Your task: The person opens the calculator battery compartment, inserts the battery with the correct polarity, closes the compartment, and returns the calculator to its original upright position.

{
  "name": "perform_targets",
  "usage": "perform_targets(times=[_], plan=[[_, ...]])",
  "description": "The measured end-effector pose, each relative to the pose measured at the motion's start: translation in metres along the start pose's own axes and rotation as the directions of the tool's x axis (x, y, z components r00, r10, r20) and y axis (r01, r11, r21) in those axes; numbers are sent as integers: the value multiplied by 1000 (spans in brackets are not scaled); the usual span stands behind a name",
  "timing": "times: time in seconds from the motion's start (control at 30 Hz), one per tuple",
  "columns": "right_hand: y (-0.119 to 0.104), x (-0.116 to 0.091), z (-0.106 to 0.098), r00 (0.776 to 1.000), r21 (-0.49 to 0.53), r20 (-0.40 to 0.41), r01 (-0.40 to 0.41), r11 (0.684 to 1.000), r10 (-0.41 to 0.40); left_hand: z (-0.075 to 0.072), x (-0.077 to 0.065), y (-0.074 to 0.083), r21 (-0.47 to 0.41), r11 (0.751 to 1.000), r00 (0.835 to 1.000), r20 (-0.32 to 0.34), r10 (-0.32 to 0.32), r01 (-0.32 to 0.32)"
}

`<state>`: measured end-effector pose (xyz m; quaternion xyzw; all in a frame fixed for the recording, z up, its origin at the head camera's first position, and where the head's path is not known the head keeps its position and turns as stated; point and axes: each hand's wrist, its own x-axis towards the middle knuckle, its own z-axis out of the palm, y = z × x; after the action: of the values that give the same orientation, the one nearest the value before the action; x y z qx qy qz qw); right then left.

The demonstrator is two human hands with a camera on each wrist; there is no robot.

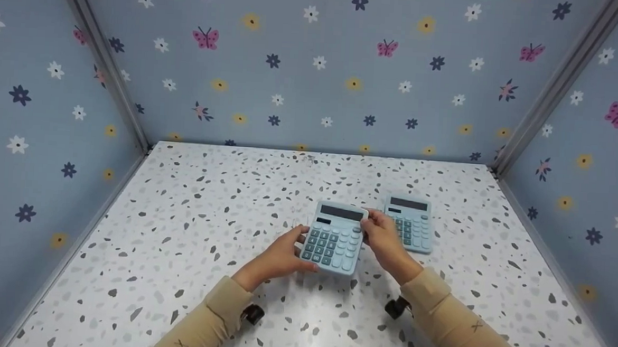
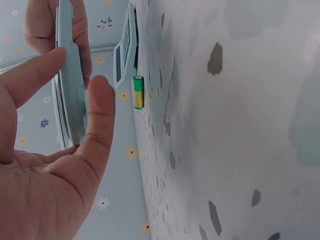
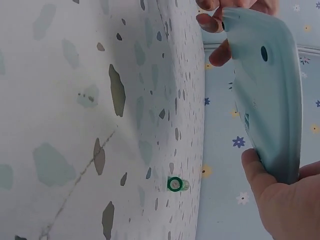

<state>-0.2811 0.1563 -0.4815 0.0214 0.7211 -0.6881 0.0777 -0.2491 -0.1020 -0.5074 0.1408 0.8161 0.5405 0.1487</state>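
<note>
Both hands hold a light blue calculator (image 1: 334, 238) lifted off the speckled table (image 1: 190, 215), keys facing up. My left hand (image 1: 305, 250) grips its left edge between thumb and fingers. My right hand (image 1: 370, 227) pinches its right edge near the display. From the left wrist the calculator (image 2: 70, 95) shows edge-on between thumb and finger of the left hand (image 2: 77, 75). From the right wrist its smooth underside (image 3: 270, 90) shows above the right hand (image 3: 272, 195). A small green battery (image 2: 138, 92) (image 3: 176, 184) lies on the table beneath.
A second light blue calculator (image 1: 409, 223) lies flat on the table just right of the held one, also seen edge-on (image 2: 127, 45). Flower-patterned walls (image 1: 314, 73) close the table in at the back and both sides.
</note>
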Motion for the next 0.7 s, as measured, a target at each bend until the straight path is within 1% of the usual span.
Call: perform_targets(times=[0.13,0.23,0.37,0.47,0.53,0.63,0.7], plan=[[0,-1,0,999,-11,45,-3,1000,3,1,-1,-1,26,999,1000,2,-22,22],[1,-1,-1,997,-30,71,-20,999,22,0,-2,-3,49,998,999,-4,-48,48],[3,-2,-1,992,-25,121,-43,999,46,-2,-3,-4,64,995,997,-13,-73,73],[3,-2,-1,988,-11,149,-41,999,42,-3,-4,-4,56,996,997,-18,-74,75],[2,-2,0,988,-12,153,-34,999,35,-4,-4,-5,39,997,998,-20,-66,67],[2,-2,0,988,-9,151,-23,1000,24,-5,-4,-4,26,998,998,-24,-52,53],[2,-3,0,991,11,134,-31,999,29,-6,-4,-4,23,999,998,-28,-49,49]])
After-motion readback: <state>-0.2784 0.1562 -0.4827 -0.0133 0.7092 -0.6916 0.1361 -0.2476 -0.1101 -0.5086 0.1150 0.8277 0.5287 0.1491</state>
